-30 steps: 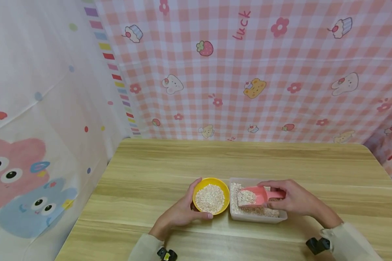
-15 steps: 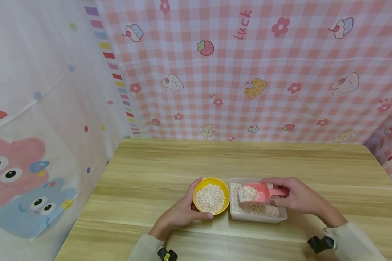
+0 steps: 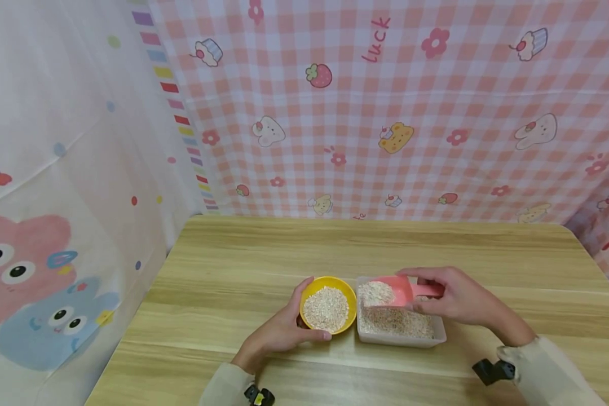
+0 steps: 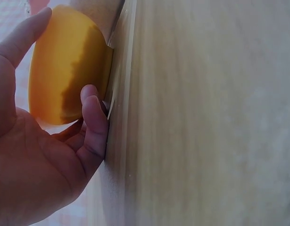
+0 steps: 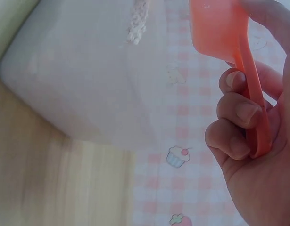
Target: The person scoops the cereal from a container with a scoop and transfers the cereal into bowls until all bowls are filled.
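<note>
A yellow bowl (image 3: 353,307) filled with pale oat flakes (image 3: 326,309) stands on the table. My left hand (image 3: 286,326) holds it from the left, thumb at the near side and fingers around the far side; the left wrist view shows the fingertips against the bowl's outer wall (image 4: 64,61). In my right hand (image 3: 454,298) is a pink scoop (image 3: 401,290), its handle (image 5: 258,108) wrapped by curled fingers. Oats fill the front of the scoop, which is over a translucent plastic box (image 3: 401,339) of oats. The box sits close against the bowl's right side.
The wooden table (image 3: 233,254) extends on both sides and behind the containers. A pink checked cloth (image 3: 294,113) hangs behind its back edge, and a white printed cloth (image 3: 96,158) hangs on the left.
My right hand has raised the loaded scoop off the oats and shifted it toward the box's far left corner. My left hand and the bowl have stayed in place.
</note>
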`<state>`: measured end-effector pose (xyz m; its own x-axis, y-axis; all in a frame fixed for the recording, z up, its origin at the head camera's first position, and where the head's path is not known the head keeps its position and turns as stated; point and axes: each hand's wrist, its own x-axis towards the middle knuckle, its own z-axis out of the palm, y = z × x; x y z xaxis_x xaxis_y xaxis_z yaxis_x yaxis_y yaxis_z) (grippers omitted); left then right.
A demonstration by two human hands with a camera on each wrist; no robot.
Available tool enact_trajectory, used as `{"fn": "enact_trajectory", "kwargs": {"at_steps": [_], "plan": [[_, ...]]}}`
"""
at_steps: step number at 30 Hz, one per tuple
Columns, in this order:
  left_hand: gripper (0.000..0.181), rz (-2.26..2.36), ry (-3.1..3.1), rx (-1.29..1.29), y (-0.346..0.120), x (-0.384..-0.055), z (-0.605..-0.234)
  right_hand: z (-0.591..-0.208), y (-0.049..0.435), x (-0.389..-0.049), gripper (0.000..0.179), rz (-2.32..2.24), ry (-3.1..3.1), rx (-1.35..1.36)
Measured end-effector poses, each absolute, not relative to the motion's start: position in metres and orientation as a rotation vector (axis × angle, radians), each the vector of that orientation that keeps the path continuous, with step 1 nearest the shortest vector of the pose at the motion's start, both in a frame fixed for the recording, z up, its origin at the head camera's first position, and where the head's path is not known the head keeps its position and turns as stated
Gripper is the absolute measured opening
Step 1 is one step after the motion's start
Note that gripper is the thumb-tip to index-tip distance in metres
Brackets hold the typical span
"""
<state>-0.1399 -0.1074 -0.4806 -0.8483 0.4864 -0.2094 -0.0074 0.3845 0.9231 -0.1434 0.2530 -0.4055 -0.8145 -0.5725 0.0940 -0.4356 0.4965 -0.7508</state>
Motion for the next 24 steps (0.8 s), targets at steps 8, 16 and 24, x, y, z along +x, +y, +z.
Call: {"fn": "enact_trajectory", "kwargs": {"at_steps": [8, 16, 24], "plan": [[0.115, 1.474, 2.176, 0.408, -0.109, -0.140, -0.480, -0.399, 0.234, -0.148, 0.050, -1.182, 2.587, -0.908], [0.114, 1.486, 2.162, 0.412, -0.109, -0.141, -0.481, -0.395, 0.217, -0.153, 0.056, -1.135, 2.595, -0.945], [0.113, 1.461, 2.172, 0.416, -0.109, -0.141, -0.482, -0.391, 0.205, -0.156, 0.054, -1.019, 2.653, -0.983]]}}
